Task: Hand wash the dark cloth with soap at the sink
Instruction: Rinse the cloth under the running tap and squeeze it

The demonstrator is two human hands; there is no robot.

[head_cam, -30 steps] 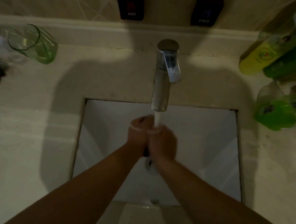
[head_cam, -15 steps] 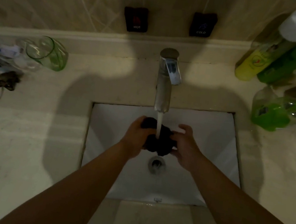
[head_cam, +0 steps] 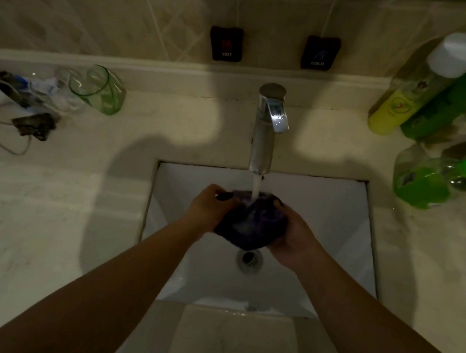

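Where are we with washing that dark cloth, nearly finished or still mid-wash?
Mid-wash, by the look of it. Done: the tap is running and the dark cloth is under the stream. In hand: the left hand and right hand grip the bunched cloth over the drain. No suds show, so whether soap has gone on is unclear. Left: rinsing, wringing, shutting off the water.

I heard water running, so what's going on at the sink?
A person is washing a dark cloth under the running tap. The left hand and right hand grip the bunched cloth from either side, holding it in the stream above the sink drain. Green bottles stand on the counter, untouched.
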